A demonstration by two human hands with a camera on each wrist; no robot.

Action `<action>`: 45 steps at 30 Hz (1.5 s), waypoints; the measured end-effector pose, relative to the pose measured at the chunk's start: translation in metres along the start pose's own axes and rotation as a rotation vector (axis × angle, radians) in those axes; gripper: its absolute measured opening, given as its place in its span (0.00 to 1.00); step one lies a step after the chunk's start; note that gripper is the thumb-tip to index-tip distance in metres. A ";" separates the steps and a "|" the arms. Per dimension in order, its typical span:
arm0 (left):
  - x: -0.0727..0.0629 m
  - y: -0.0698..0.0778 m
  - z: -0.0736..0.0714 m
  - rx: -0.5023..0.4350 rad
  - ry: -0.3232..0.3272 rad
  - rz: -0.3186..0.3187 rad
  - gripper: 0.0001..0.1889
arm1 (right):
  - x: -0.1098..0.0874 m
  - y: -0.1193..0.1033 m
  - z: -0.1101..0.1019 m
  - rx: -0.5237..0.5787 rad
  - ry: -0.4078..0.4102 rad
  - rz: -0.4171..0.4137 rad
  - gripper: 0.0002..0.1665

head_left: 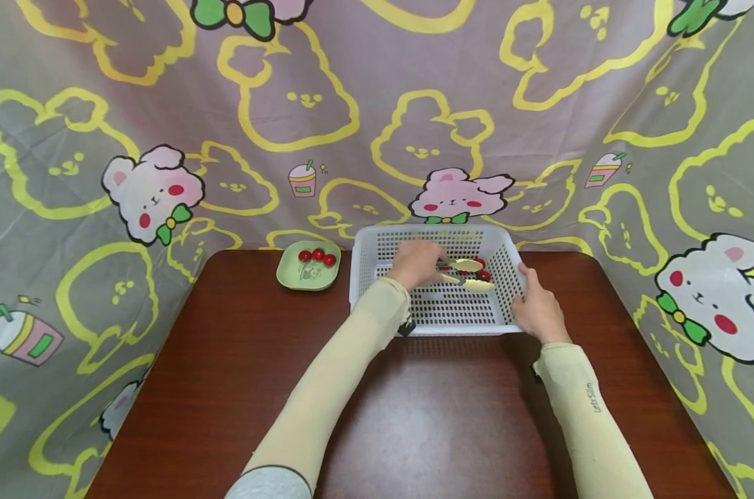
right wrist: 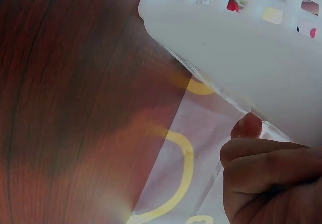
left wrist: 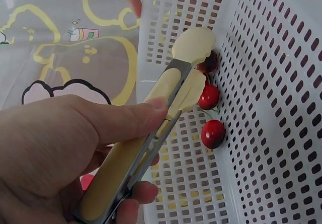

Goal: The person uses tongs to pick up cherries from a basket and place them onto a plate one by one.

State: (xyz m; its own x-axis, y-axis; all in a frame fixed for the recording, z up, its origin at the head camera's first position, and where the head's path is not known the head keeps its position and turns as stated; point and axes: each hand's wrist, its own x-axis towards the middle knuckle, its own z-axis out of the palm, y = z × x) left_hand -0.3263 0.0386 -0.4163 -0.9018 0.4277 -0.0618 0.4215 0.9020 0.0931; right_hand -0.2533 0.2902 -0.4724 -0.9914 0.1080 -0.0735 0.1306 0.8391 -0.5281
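Observation:
My left hand [head_left: 417, 263] reaches over the white perforated basket [head_left: 452, 331] and grips a pair of tongs [left wrist: 126, 168] with cream-coloured handles and tips. The thumb lies along the upper arm of the tongs, and their two tips stand apart. Several red cherries [left wrist: 213, 133] lie in the basket along its right side, right by the tips, the farthest one partly hidden behind them. My right hand [head_left: 539, 308] holds the basket's right side near the front corner. In the right wrist view its fingers [right wrist: 266, 158] are bent beside the outer wall.
A pale green plate [head_left: 308, 281] with three cherries [head_left: 317, 254] stands left of the basket on the brown wooden table [head_left: 258, 367]. A patterned curtain [head_left: 364, 90] hangs close behind the basket and along both sides of the table.

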 end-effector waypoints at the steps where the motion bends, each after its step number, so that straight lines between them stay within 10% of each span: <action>1: 0.000 0.000 0.000 -0.001 0.002 0.001 0.23 | 0.000 0.000 0.000 0.000 0.000 0.002 0.43; 45: -0.008 -0.007 -0.006 -0.038 0.000 0.009 0.22 | -0.002 0.000 0.000 -0.006 0.013 -0.020 0.42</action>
State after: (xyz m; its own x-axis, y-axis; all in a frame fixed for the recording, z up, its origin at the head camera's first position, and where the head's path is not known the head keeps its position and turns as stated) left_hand -0.3227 0.0290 -0.4108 -0.8978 0.4362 -0.0608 0.4260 0.8952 0.1310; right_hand -0.2510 0.2902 -0.4728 -0.9938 0.0983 -0.0525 0.1112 0.8443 -0.5242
